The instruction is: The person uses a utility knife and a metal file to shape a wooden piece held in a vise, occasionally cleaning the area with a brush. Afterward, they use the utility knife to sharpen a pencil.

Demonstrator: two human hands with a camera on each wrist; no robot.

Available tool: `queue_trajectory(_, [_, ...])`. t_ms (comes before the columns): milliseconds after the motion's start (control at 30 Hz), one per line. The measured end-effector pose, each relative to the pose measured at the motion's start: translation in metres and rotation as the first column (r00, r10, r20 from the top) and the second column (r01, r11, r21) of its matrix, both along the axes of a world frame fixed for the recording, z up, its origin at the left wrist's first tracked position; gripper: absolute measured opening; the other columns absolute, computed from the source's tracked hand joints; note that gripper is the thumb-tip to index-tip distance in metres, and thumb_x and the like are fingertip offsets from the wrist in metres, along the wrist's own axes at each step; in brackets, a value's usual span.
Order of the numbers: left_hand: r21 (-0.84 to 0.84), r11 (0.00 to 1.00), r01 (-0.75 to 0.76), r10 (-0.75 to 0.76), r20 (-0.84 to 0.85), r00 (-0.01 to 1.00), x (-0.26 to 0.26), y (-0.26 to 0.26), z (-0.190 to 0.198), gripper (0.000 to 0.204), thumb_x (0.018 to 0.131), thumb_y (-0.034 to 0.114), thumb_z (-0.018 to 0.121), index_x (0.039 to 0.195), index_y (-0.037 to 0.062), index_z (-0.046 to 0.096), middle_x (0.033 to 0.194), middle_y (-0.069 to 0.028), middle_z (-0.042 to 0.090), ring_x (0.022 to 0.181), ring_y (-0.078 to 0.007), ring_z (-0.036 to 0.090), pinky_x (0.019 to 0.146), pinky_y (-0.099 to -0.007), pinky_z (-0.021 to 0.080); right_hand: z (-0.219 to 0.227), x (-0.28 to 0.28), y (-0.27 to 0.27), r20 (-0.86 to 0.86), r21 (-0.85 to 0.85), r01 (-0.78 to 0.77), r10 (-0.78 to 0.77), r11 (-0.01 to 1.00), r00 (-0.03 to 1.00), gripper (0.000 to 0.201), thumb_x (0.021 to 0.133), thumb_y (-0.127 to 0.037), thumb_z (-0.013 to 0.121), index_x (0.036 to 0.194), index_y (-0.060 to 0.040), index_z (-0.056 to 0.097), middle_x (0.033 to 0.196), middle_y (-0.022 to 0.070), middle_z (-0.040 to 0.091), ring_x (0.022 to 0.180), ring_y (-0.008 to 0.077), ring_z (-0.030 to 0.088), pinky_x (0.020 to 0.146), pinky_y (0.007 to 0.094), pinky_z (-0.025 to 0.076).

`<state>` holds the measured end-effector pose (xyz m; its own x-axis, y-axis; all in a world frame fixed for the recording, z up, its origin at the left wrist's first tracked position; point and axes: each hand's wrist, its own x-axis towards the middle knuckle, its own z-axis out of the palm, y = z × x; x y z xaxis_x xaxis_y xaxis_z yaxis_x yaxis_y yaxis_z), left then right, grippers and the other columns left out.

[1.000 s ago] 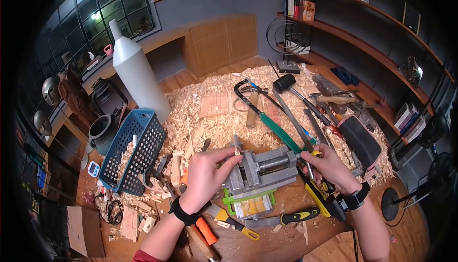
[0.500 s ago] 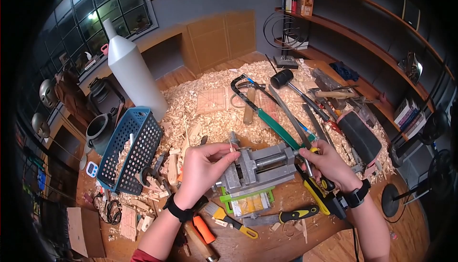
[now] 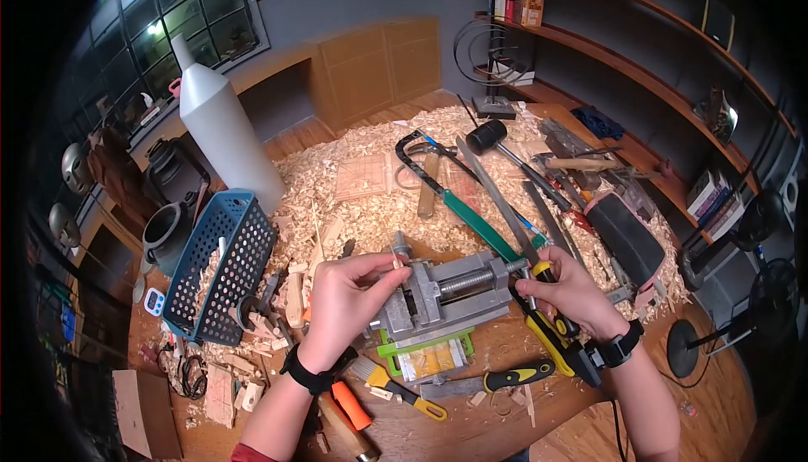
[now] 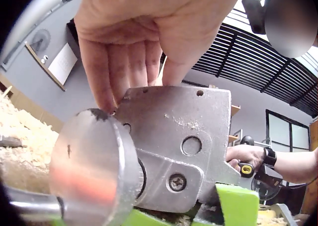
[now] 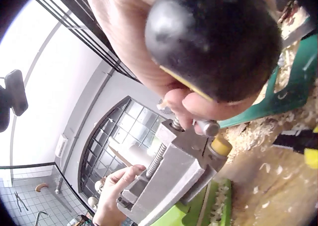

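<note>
My left hand [image 3: 341,298] pinches a thin strip of wood [image 3: 395,258] upright at the left end of a grey metal bench vise [image 3: 433,298]. In the left wrist view the fingers reach down behind the vise's end plate [image 4: 174,122], hiding most of the strip. My right hand [image 3: 581,289] grips a file by its black-and-yellow handle [image 5: 213,42], the long grey blade [image 3: 497,197] pointing away over the table. Fingertips of that same hand are at the vise's turning handle [image 5: 207,128], beside the threaded screw [image 5: 157,159].
Under the vise are green supports [image 3: 387,348]. A brush [image 3: 396,386], a knife-like tool [image 3: 505,378] and a yellow-black tool [image 3: 547,340] lie in front. A green-handled hacksaw [image 3: 480,222] and mallet [image 3: 486,136] lie among shavings behind; a blue basket [image 3: 220,268] stands left.
The whole scene shifts left in the head view. My right fingers and the vise's turning handle shift slightly against each other. The left hand keeps its pinch at the vise.
</note>
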<state>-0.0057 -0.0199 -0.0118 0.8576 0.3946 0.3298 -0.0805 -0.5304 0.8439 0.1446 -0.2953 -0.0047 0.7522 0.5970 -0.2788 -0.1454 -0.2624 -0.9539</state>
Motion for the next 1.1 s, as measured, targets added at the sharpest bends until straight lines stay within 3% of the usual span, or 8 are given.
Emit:
queue_trajectory(133, [0.020,1.000,0.006,-0.006,-0.002,1.000,0.000,0.000,0.002,0.020,0.087,0.012,0.081,0.102,-0.0010,0.078,0.086,-0.0134,0.078,0.075,-0.0149,0.076,0.065,-0.0252,0.056,-0.008,0.002,0.003,0.039,0.011,-0.013,0.013,1.000,0.999,0.037,0.093,-0.004,0.075,0.115,-0.0062,0.045,0.082,-0.0002,0.058,0.057,0.0060,0.053,0.049,0.0230,0.040])
queue_trajectory(200, [0.015,1.000,0.003,-0.003,-0.004,1.000,0.000,-0.001,0.003,0.021,0.087,0.012,0.081,0.102,-0.0008,0.078,0.085,-0.0135,0.078,0.074,-0.0152,0.076,0.065,-0.0253,0.056,-0.021,0.003,0.006,0.172,0.051,-0.060,0.050,0.997,0.984,0.037,0.093,-0.003,0.073,0.115,-0.0080,0.044,0.087,0.0009,0.058,0.060,0.0058,0.053,0.048,0.0229,0.040])
queue_trajectory(300, [0.054,0.998,-0.013,0.015,-0.040,0.999,-0.001,-0.002,0.007,0.021,0.086,0.012,0.081,0.102,-0.0006,0.078,0.085,-0.0138,0.078,0.074,-0.0158,0.076,0.064,-0.0252,0.056,-0.038,0.007,0.012,0.210,0.083,-0.030,0.012,0.996,0.978,0.037,0.094,-0.003,0.072,0.115,-0.0085,0.042,0.091,0.0012,0.058,0.062,0.0055,0.055,0.048,0.0229,0.040])
queue_trajectory(933, [0.084,0.996,-0.022,0.026,-0.041,0.999,-0.001,0.000,0.004,0.022,0.085,0.016,0.083,0.100,0.0001,0.079,0.084,-0.0154,0.077,0.072,-0.0190,0.076,0.064,-0.0272,0.056,-0.027,0.003,0.014,0.107,0.036,0.017,-0.020,0.999,0.994,0.036,0.094,-0.006,0.073,0.113,-0.0063,0.043,0.090,0.0013,0.059,0.063,0.0053,0.058,0.046,0.0221,0.044])
queue_trajectory(1000, [0.120,0.993,0.006,-0.004,-0.019,1.000,-0.002,-0.001,0.006,0.018,0.089,0.006,0.079,0.103,-0.0051,0.077,0.079,-0.0048,0.075,0.070,-0.0024,0.062,0.061,-0.0203,0.051,-0.022,0.001,0.012,0.097,0.016,0.013,-0.014,1.000,0.995,0.033,0.096,-0.008,0.072,0.113,-0.0058,0.044,0.087,0.0014,0.060,0.063,0.0054,0.057,0.046,0.0218,0.043])
queue_trajectory(1033, [0.119,0.993,0.005,-0.003,-0.019,1.000,-0.001,0.000,0.006,0.018,0.089,0.006,0.079,0.103,-0.0051,0.077,0.079,-0.0048,0.075,0.070,-0.0024,0.062,0.061,-0.0203,0.051,-0.021,0.001,0.011,0.097,0.015,0.012,-0.014,1.000,0.995,0.033,0.096,-0.008,0.072,0.113,-0.0058,0.044,0.087,0.0014,0.060,0.063,0.0054,0.057,0.046,0.0218,0.043])
queue_trajectory(1100, [0.099,0.995,-0.018,0.021,-0.034,0.999,0.000,0.001,0.005,0.022,0.085,0.015,0.083,0.100,-0.0006,0.079,0.085,-0.0155,0.078,0.072,-0.0190,0.076,0.063,-0.0275,0.056,-0.019,0.001,0.008,0.036,0.052,0.011,-0.013,0.999,0.999,0.030,0.097,-0.010,0.071,0.112,-0.0053,0.045,0.086,0.0017,0.061,0.062,0.0052,0.056,0.046,0.0214,0.042])
